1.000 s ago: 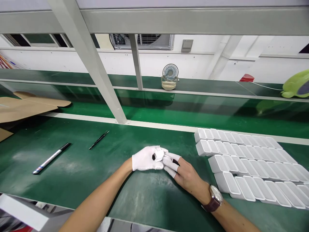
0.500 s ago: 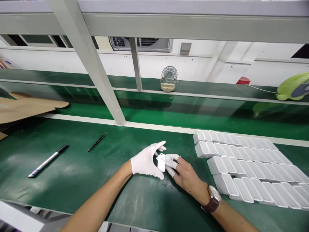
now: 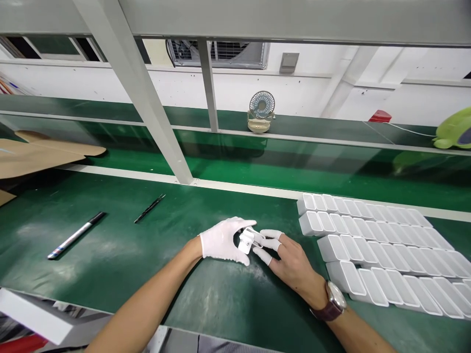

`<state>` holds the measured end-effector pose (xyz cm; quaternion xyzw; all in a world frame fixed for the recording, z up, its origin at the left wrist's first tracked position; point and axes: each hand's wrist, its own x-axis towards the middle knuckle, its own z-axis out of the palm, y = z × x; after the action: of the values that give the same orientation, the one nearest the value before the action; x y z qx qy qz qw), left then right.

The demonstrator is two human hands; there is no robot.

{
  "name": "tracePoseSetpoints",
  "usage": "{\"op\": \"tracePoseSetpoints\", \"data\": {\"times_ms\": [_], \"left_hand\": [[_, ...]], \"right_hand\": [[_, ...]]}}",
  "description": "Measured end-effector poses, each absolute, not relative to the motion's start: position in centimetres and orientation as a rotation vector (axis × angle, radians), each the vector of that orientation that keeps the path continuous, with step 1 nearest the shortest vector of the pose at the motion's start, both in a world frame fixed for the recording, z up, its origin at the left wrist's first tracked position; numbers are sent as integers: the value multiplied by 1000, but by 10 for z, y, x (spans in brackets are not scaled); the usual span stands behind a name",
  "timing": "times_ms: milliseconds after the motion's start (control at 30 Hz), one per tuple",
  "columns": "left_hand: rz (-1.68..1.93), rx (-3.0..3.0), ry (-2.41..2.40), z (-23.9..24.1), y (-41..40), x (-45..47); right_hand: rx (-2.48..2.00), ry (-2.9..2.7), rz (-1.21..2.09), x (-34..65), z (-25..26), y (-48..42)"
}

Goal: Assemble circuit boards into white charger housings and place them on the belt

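Observation:
A small white plastic part (image 3: 246, 240) sits between my two hands, above the green mat; its exact kind is too small to make out. My left hand (image 3: 222, 241), in a white glove, curls round it from the left, thumb below and fingers above. From the right, my right hand (image 3: 289, 257), with white covers on its fingertips, grips the part's right side between thumb and fingers. Its fingertips partly hide that side. A watch (image 3: 333, 300) is on the right wrist.
Rows of white open-topped boxes (image 3: 346, 277) stand on the right. A marker pen (image 3: 75, 236) and black tweezers (image 3: 149, 208) lie on the left, near brown cardboard (image 3: 44, 154). A slanted metal post (image 3: 147, 105) rises behind; a small fan (image 3: 261, 110) stands on the back ledge.
The white part has turned and tilted between my hands. My left fingers have closed in around it, and my right fingers have shifted their hold. The view has moved slightly.

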<state>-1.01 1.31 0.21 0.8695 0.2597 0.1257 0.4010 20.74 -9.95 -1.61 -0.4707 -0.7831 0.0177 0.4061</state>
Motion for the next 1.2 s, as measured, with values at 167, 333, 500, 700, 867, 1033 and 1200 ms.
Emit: {"op": "tracePoseSetpoints", "data": {"times_ms": [167,333,500,700,867,1033,1200], "left_hand": [[329,2202,689,1,12,-12],[341,2147,790,8,7,-8],[457,2131,894,19,-8,3],[530,2369,894,21,-20,8],[615,2425,895,13,-19,4],[577,2457,933,11,-19,3],[528,2459,954,13,-19,4]], "right_hand": [[-1159,-1983,127,205,-18,-101],[-1181,-1420,840,201,-19,-95],[-1122,-931,1252,193,-14,-91],[-1037,-743,1446,184,-8,-93],[-1028,-678,1521,180,-10,-95],[-1030,-672,1552,179,-13,-94],[-1036,-708,1532,179,-18,-94]]}}
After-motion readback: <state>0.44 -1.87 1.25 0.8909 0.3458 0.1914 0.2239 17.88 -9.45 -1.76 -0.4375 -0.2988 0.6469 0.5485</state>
